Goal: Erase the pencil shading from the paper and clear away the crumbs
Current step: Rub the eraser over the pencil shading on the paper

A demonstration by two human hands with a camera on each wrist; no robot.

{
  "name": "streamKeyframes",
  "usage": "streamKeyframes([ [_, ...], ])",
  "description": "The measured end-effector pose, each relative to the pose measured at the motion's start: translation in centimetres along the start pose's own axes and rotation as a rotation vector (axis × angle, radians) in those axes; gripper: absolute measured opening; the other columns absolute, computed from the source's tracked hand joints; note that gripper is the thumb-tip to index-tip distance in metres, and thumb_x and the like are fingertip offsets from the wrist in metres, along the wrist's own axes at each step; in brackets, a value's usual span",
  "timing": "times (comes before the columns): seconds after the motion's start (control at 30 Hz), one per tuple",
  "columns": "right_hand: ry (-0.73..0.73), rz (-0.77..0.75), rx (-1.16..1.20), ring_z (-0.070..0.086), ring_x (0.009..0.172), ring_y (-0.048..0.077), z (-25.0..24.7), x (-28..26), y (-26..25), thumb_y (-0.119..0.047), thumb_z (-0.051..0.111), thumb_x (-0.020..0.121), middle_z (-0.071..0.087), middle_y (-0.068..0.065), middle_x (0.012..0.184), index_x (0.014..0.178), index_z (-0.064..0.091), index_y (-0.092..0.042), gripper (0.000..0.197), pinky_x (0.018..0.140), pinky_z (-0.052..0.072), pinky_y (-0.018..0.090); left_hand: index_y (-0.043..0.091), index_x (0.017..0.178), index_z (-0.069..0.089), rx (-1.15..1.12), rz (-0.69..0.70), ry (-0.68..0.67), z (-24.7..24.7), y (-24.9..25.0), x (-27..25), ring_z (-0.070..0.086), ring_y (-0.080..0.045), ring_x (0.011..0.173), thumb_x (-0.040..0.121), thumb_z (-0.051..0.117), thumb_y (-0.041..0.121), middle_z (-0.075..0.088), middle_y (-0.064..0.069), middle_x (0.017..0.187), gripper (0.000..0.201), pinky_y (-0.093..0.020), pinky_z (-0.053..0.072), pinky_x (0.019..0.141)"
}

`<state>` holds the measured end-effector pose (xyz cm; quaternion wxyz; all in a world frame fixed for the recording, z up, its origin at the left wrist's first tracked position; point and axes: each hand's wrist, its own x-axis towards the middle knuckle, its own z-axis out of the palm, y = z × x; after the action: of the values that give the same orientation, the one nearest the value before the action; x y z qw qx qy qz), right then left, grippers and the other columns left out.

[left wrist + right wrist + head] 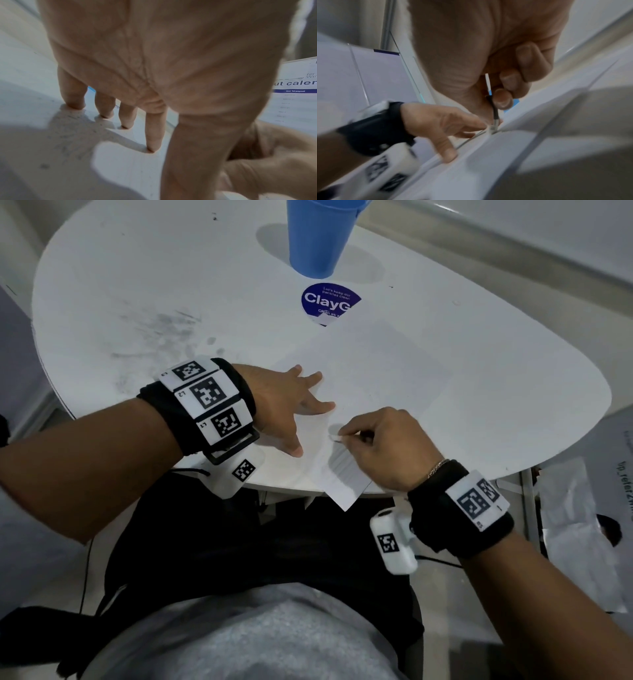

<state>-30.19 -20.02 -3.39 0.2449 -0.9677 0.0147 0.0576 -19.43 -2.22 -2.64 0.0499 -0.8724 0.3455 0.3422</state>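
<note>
A white sheet of paper (376, 378) lies on the white oval table (496, 354), its near corner hanging over the front edge. Grey pencil shading (344, 465) shows near that corner. My left hand (294, 405) lies flat with fingers spread on the paper's left edge; its fingertips (151, 147) press down. My right hand (383, 446) pinches a thin pencil (494, 109), whose eraser end (493, 127) touches the paper just above the shading. My left hand (440, 125) sits right beside it. No crumbs can be made out.
A blue plastic cup (318, 234) stands at the table's far side, behind a round dark blue sticker (329, 299). Grey smudges (164, 333) mark the tabletop at left. A printed sheet (603, 474) lies off the table to the right.
</note>
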Motion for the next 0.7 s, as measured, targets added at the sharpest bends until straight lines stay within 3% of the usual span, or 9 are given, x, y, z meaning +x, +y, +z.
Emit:
streamKeyframes([
  [0.13,-0.187,-0.103,0.021,0.058,0.066,-0.001,0.7,-1.1,-0.8,-0.026,0.065,0.092,0.072,-0.014,0.081,0.1,0.078,-0.027,0.015,0.072,0.046,0.019,0.055,0.155,0.001,-0.007,-0.002,0.002,0.0,0.0,-0.1,-0.026,-0.009,0.15,0.089,0.068,0.049,-0.025,0.016,0.164,0.094,-0.049,0.021,0.123],
  [0.3,-0.029,-0.015,0.062,0.066,0.084,0.002,0.3,0.0,0.4,-0.025,0.065,0.092,0.075,-0.012,0.102,0.105,0.077,-0.027,0.018,0.08,0.05,0.017,0.054,0.155,0.001,-0.013,0.004,0.003,0.0,-0.1,-0.1,-0.025,-0.01,0.15,0.09,0.068,0.048,-0.026,0.015,0.164,0.093,-0.049,0.02,0.124],
  [0.43,-0.213,-0.135,0.052,0.059,0.065,-0.005,1.0,-1.1,-0.8,-0.025,0.066,0.093,0.072,-0.018,0.081,0.103,0.078,-0.026,0.016,0.068,0.043,0.01,0.055,0.155,0.002,-0.031,0.007,0.001,0.1,-0.2,0.0,-0.026,-0.008,0.15,0.089,0.069,0.049,-0.025,0.017,0.163,0.094,-0.048,0.019,0.124],
  [0.47,-0.207,-0.143,0.038,0.06,0.068,-0.005,1.0,-1.0,-0.8,-0.025,0.066,0.093,0.072,-0.02,0.082,0.104,0.078,-0.026,0.017,0.069,0.044,0.011,0.055,0.155,0.003,-0.037,0.006,0.002,0.1,-0.2,0.0,-0.026,-0.008,0.15,0.089,0.07,0.049,-0.025,0.017,0.163,0.094,-0.047,0.019,0.124],
  [0.53,-0.099,-0.111,0.033,0.066,0.085,-0.002,0.7,-0.2,-0.4,-0.024,0.064,0.093,0.074,-0.019,0.102,0.106,0.077,-0.027,0.018,0.08,0.05,0.016,0.055,0.155,0.002,-0.034,-0.002,0.004,0.1,-0.1,0.0,-0.026,-0.008,0.15,0.089,0.069,0.047,-0.026,0.017,0.163,0.094,-0.047,0.02,0.124],
  [0.6,-0.042,-0.089,0.021,0.067,0.088,0.0,0.5,-0.1,-0.3,-0.025,0.064,0.094,0.073,-0.018,0.104,0.106,0.077,-0.028,0.018,0.081,0.051,0.017,0.055,0.155,0.001,-0.027,-0.008,0.008,0.2,0.0,-0.1,-0.026,-0.009,0.15,0.09,0.069,0.047,-0.026,0.017,0.163,0.094,-0.047,0.02,0.124],
  [0.7,-0.215,-0.196,0.048,0.058,0.065,-0.008,1.1,-1.3,-1.1,-0.024,0.064,0.094,0.062,-0.044,0.077,0.104,0.078,-0.024,0.016,0.065,0.038,0.004,0.055,0.155,0.002,-0.015,0.0,0.008,0.2,0.0,0.0,-0.025,-0.009,0.15,0.089,0.069,0.05,-0.026,0.017,0.163,0.094,-0.049,0.019,0.124],
])
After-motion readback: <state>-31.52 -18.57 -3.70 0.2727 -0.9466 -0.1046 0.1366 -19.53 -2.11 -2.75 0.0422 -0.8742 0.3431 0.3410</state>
